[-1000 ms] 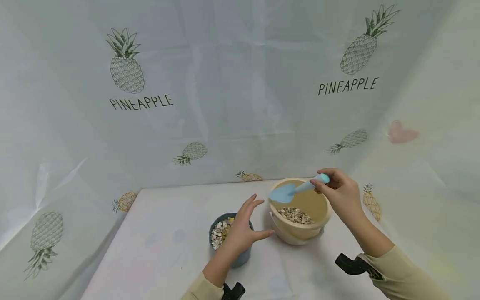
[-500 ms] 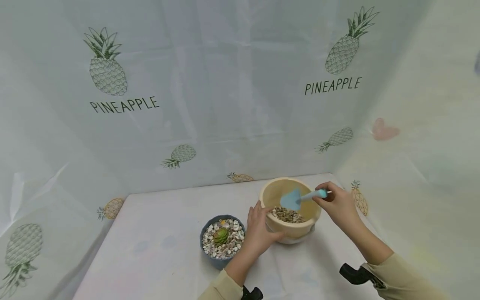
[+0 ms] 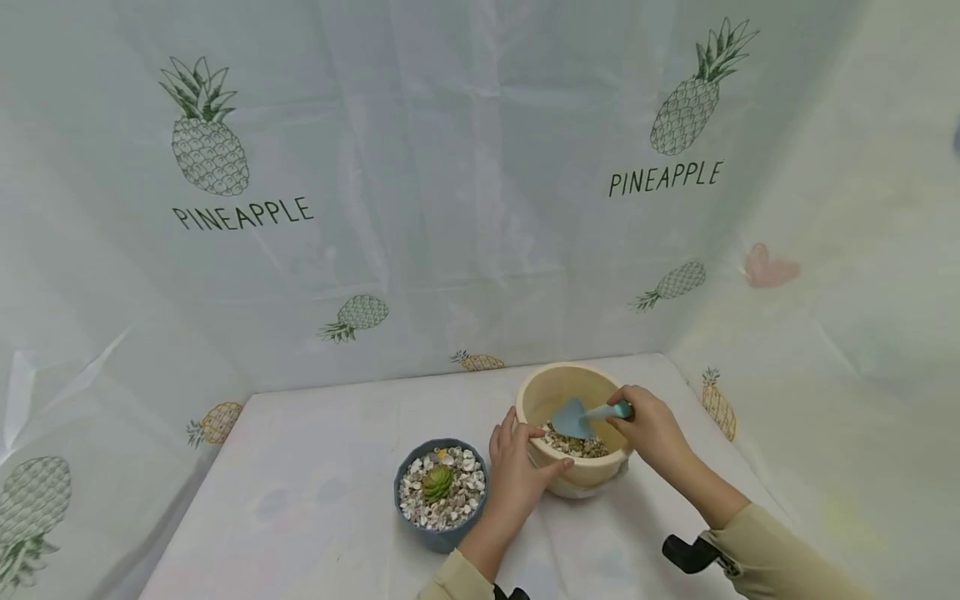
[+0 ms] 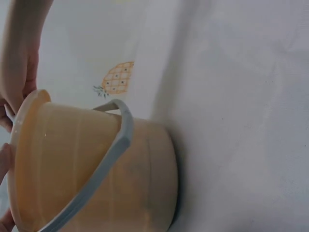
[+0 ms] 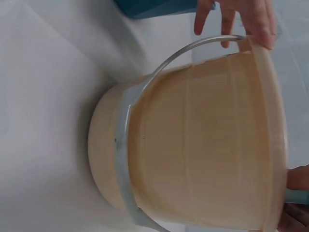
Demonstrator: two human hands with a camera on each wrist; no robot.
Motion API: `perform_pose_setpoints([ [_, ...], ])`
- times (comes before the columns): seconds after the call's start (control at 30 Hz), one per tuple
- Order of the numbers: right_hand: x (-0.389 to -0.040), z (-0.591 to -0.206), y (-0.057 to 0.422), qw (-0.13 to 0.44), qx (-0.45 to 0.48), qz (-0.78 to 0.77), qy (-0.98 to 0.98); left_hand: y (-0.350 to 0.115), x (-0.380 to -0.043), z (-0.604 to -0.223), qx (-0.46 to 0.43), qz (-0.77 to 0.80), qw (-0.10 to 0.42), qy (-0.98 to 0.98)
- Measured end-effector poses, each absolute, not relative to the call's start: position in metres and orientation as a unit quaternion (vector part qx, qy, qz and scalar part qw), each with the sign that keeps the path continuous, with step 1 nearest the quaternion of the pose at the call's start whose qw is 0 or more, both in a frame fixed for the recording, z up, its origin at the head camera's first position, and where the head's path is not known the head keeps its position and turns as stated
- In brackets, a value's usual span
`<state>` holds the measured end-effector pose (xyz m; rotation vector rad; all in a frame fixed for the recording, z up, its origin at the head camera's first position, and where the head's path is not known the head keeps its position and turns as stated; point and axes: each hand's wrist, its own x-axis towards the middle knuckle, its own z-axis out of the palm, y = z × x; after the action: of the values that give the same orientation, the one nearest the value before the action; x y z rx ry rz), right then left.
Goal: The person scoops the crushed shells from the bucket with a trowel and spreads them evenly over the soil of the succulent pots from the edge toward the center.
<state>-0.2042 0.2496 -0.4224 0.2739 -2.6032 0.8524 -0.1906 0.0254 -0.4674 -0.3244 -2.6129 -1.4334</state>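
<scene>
My right hand pinches the end of a light blue toy trowel, whose blade is down in the gravel inside a cream bucket. At the bucket's near left rim, my left hand holds on with thumb and fingers spread along the edge. The left wrist view shows the bucket's side and its grey handle hanging down, with left fingertips at the rim. In the right wrist view, the trowel's handle shows just past the rim between right-hand fingers.
Left of the bucket stands a blue-grey pot holding pale pebbles and a green succulent. A white cloth covers the table, and a pineapple-print curtain hangs behind and at the sides.
My left hand has moved right from over the pot to the bucket's rim. My right hand has lowered the trowel from above the bucket into the gravel.
</scene>
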Motion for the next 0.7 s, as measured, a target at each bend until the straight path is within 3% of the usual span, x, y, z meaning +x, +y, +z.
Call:
perform_pose_setpoints([
  [0.33,-0.216,-0.436,0.247,0.193,0.17,0.285,-0.923,0.024,-0.188,-0.471,-0.109,-0.493,0.076,-0.86],
  [0.7,-0.224,-0.436,0.263,0.135,0.291,0.344,-0.883,0.023,-0.187,-0.471,-0.107,-0.499,0.066,-0.857],
])
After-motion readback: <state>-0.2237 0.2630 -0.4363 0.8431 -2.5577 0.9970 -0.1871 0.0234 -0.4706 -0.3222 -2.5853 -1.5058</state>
